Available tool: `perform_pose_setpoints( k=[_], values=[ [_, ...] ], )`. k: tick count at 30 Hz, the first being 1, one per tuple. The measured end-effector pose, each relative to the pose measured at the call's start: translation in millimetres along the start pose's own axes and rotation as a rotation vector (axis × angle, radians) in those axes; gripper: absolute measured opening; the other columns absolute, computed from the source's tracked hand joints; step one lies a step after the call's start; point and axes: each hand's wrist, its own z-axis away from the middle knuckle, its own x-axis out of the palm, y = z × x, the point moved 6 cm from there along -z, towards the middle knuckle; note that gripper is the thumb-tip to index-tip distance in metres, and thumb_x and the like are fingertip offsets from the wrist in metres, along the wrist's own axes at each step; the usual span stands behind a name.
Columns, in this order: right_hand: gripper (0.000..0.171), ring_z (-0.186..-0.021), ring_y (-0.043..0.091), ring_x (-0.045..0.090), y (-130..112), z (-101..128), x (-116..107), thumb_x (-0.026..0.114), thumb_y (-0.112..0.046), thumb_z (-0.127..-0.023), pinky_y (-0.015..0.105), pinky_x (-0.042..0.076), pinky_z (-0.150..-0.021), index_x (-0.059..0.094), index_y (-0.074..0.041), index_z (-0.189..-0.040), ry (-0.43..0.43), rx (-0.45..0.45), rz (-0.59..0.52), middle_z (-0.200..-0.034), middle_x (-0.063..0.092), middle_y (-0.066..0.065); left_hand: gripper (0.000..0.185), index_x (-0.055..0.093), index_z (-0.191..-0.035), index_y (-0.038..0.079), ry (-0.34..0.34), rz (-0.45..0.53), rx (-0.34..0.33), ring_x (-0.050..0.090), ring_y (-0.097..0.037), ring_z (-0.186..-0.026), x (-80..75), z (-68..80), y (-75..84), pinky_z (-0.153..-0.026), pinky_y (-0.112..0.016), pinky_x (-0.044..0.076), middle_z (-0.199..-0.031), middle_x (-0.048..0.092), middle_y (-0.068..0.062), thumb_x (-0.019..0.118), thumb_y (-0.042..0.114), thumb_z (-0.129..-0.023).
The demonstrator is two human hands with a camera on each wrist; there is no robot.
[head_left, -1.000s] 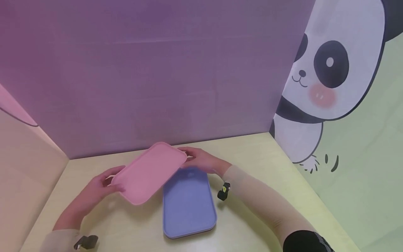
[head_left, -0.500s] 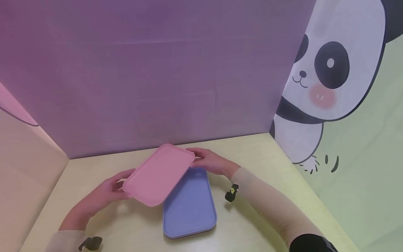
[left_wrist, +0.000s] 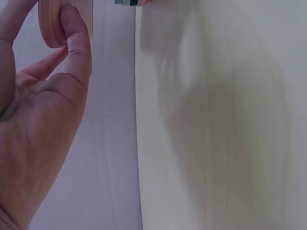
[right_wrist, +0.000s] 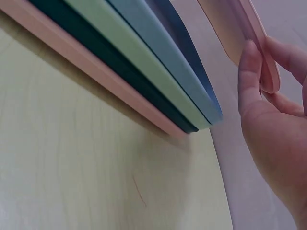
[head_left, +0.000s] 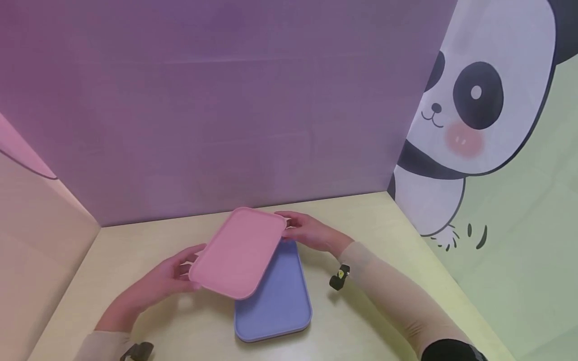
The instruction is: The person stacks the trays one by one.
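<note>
Hands are holding the pink tray [head_left: 239, 252] above the stack of trays [head_left: 279, 296] on the table [head_left: 135, 245]: the left hand [head_left: 164, 278] is pinching its corner at 7 o'clock, the right hand [head_left: 311, 233] its corner at 2 o'clock. The placing step seems to be in hand; the next move is probably calling for turning the tray square and lowering it.

A staged tabletop booth, likely a recording set rather than a home: a pale wooden table [head_left: 384, 220] enclosed by 3 plain panels, purple [head_left: 217, 110] at the back, with a cartoon panda [head_left: 469, 115] printed on the green right panel.
</note>
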Motion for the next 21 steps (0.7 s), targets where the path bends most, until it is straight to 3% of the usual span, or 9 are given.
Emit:
perform_pose_setpoints(
  k=[9,15,21],
  values=[
    [0.065,-0.104,0.020,0.068,6,7,-3,0.056,0.005,-0.110,0.032,0.059,-0.099,0.037,-0.006,-0.171,-0.014,0.032,-0.123,-0.119,0.066,0.008,0.098,0.020,-0.176,0.010,-0.041,-0.023,-0.020,0.072,-0.024,-0.123,15.5,-5.7,1.3,-0.102,-0.033,0.061,-0.148,0.060,-0.030,0.081,0.003,-0.100],
    [0.063,-0.099,0.018,0.069,7,10,-7,0.055,0.005,-0.110,0.031,0.060,-0.095,0.039,-0.003,-0.170,0.034,0.042,-0.150,-0.114,0.068,0.007,0.101,0.018,-0.176,0.006,-0.066,-0.013,-0.008,0.076,-0.030,-0.109,24.7,-9.2,2.9,-0.095,-0.038,0.065,-0.131,0.064,-0.028,0.082,0.000,-0.098],
    [0.056,-0.092,0.016,0.067,5,13,-8,0.056,0.003,-0.110,0.029,0.060,-0.088,0.046,0.002,-0.165,0.090,0.056,-0.152,-0.111,0.072,0.004,0.107,0.013,-0.176,0.004,-0.080,-0.002,-0.005,0.075,-0.030,-0.107,34.5,-11.5,5.9,-0.092,-0.038,0.065,-0.128,0.064,-0.026,0.084,-0.001,-0.096]
  ],
)
